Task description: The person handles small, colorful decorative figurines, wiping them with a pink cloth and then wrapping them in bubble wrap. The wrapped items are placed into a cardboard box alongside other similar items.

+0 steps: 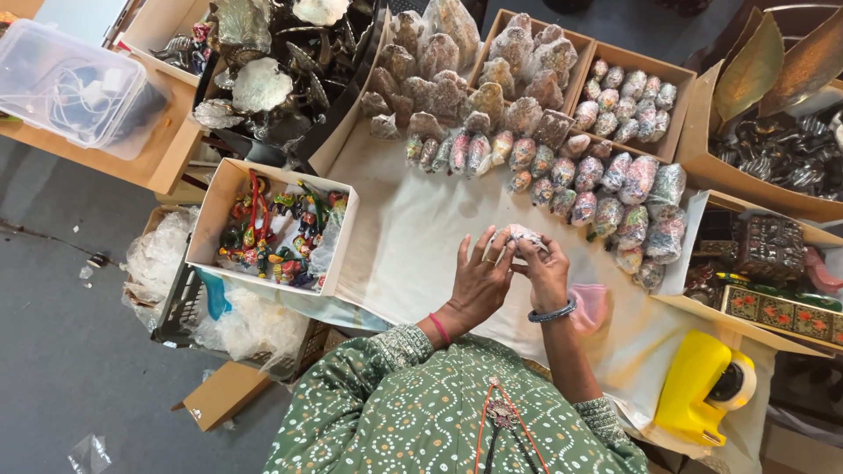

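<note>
In the head view I see both hands meeting just above the cloth-covered desk, a little past centre toward 1 o'clock from the person's chest. The left hand and right hand close together on a small bubble-wrapped figurine; the fingers of the left curl narrowly round its near side, and those of the right pinch its far end, so both hands are holding it.

My worry is the wrap. The grip sits on slick plastic, not on the piece itself, so the bundle could slide out and drop onto the cloth, or roll toward the rows of wrapped figurines lying at 1 o'clock and knock them out of line. A loose flap could also open if the fingers shift.

The bundle is mostly hidden by the fingers. As far as I can judge, its long axis runs roughly from 9 to 3 o'clock, lying flat, not upright; which end is the head I cannot tell.

At 9 o'clock a white box of painted toys sits well apart; a yellow tape dispenser rests at 4 o'clock.
</note>
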